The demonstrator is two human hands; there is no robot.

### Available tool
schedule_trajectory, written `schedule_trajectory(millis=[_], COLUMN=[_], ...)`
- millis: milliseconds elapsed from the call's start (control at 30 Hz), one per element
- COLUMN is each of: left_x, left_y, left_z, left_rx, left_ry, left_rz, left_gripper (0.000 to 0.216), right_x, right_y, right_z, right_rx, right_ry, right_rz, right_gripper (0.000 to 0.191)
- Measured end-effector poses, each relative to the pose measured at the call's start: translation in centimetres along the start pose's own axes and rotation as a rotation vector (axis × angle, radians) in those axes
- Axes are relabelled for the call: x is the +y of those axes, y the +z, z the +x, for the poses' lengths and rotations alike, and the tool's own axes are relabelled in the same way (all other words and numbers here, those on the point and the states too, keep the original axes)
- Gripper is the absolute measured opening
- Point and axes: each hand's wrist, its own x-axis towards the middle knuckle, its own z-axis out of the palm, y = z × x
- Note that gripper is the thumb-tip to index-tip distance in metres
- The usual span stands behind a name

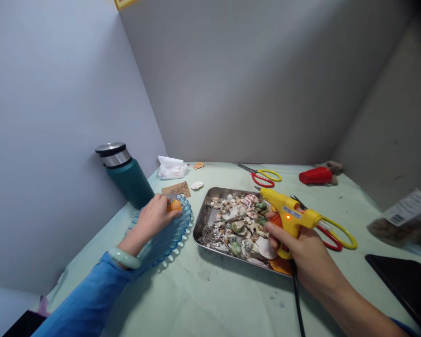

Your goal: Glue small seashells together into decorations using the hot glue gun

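My left hand (154,216) rests over a blue scalloped plastic plate (173,231), with its fingers pinched on a small orange shell (174,205) at the plate's far rim. My right hand (298,250) grips a yellow hot glue gun (289,216) above the right end of a metal tray (200,220); an orange light glows on the gun, and its nozzle points left over the tray. The tray holds several mixed seashells (240,227). The gun's black cord (298,304) runs toward me.
A teal flask (126,174) stands by the left wall. At the back lie a tissue pack (171,168), a brown card (176,189), loose shells (197,185), red-and-yellow scissors (264,177) and a red object (315,176). More scissors (337,234) and a black tablet (407,281) lie to the right.
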Motion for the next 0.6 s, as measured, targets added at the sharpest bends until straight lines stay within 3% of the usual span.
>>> schedule_trajectory(millis=[233,333,433,533,600], left_x=[-0.6,0.2,2.7,6.1,8.4], left_y=[-1.2,-2.2,-3.1,-3.6,-3.5], left_z=[0.5,0.3,-0.3,-0.9,-1.1], left_rx=[0.012,0.043,0.08,0.144,0.118], left_ry=[-0.034,-0.02,0.044,0.203,0.255], left_rz=[-0.044,-0.075,-0.12,-0.189,-0.162], left_gripper=[0.035,0.032,0.027,0.027,0.03], right_x=[-0.1,-0.2,-0.4,-0.6,-0.6], right_y=[-0.1,0.1,0.1,-0.2,-0.6], right_z=[0.0,-0.1,-0.1,0.1,0.3], right_rx=[0.0,-0.002,-0.031,-0.052,-0.034], right_ry=[0.015,0.026,0.024,-0.039,-0.073], right_rz=[-0.026,-0.011,0.003,-0.031,-0.083], right_gripper=[0.031,0.03,0.028,0.025,0.024])
